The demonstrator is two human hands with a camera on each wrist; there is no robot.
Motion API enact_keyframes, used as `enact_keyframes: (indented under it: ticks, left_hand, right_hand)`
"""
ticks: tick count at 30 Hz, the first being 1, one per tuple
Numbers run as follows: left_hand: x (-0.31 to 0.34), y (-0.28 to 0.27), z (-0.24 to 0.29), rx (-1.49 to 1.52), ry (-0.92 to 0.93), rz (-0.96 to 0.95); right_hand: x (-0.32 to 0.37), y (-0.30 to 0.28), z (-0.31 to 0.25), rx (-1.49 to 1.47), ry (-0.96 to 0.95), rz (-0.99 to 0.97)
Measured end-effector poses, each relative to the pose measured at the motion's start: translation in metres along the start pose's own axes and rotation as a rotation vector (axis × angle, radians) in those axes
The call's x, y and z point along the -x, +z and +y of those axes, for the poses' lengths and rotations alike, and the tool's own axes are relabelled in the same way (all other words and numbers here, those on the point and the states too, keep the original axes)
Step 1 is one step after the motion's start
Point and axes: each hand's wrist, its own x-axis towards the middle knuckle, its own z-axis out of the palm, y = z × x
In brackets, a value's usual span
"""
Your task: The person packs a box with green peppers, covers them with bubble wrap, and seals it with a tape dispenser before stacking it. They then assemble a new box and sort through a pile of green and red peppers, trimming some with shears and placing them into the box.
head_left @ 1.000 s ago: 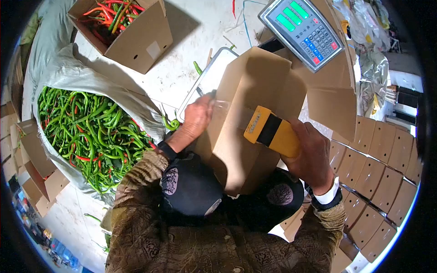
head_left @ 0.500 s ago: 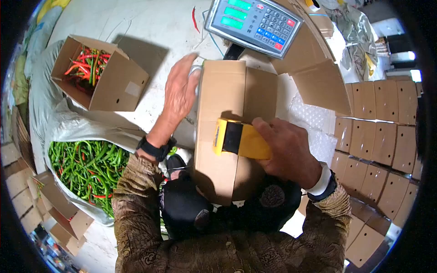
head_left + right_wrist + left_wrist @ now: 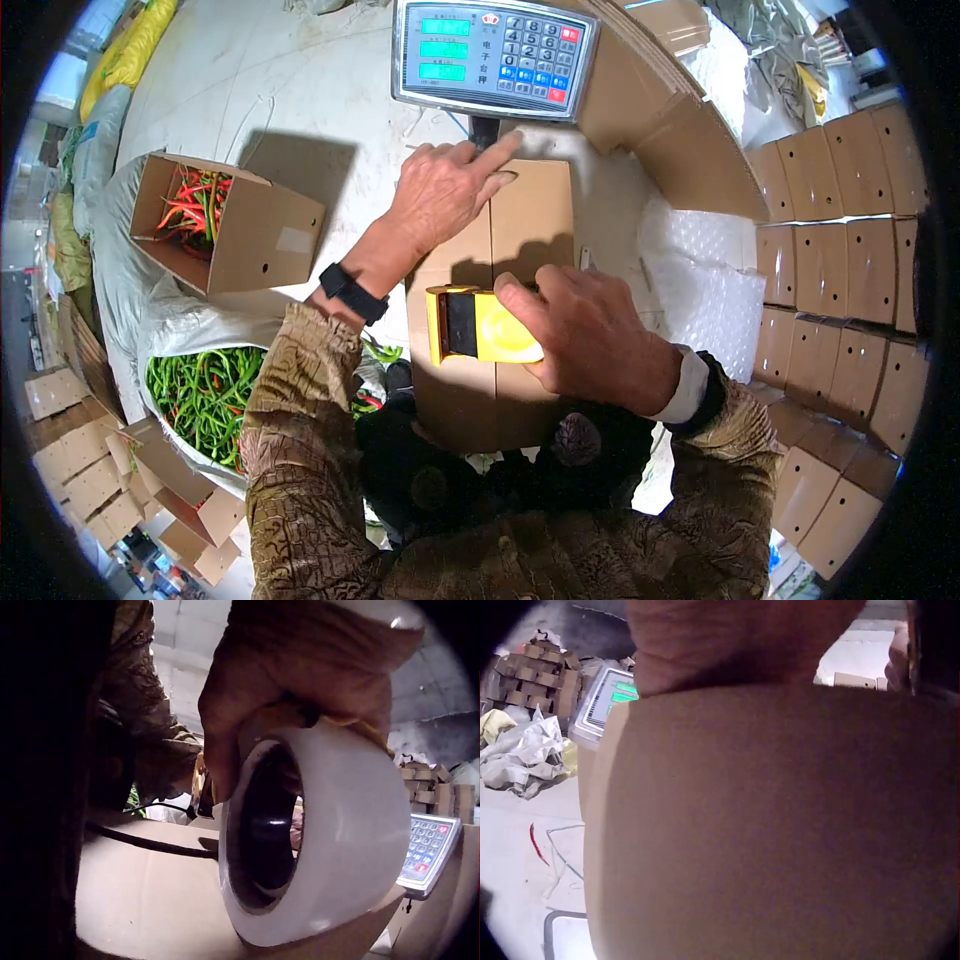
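Observation:
A closed cardboard box (image 3: 455,410) stands in front of the person's knees, its top seam running away from the body. My right hand (image 3: 600,340) grips a yellow tape dispenser (image 3: 500,325) low over the middle of that seam. In the right wrist view, a wide roll of clear tape (image 3: 345,832) sits under the right hand. My left hand (image 3: 450,190) lies over the far left part of the box top, index finger extended. The left wrist view shows a side of the box (image 3: 765,825) filling most of the frame, with the hand above it.
A scale display (image 3: 490,60) stands just beyond the box. To the left are an open box of red peppers (image 3: 265,235) and a sack of green peppers (image 3: 205,395). Stacked cartons (image 3: 825,260) line the right side, near bubble wrap (image 3: 705,290) and upright cardboard (image 3: 670,130).
The box has turned from slanted to straight ahead. My left hand has gone from its left side onto the far top. The right hand has brought the tape dispenser left, across the seam.

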Motion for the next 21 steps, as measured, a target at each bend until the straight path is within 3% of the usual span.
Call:
enact_keyframes:
  ticks: [11, 15, 21]
  left_hand:
    - [-0.009, 0.033, -0.005, -0.109, 0.041, 0.041]
    - [-0.009, 0.034, -0.006, -0.113, 0.033, 0.054]
    - [-0.008, 0.033, -0.007, -0.099, 0.019, 0.066]
  right_hand:
    - [0.023, -0.01, 0.018, 0.014, -0.01, -0.053]
    - [0.062, -0.002, 0.062, 0.075, -0.001, -0.011]
    - [0.122, 0.037, 0.117, -0.012, 0.177, 0.049]
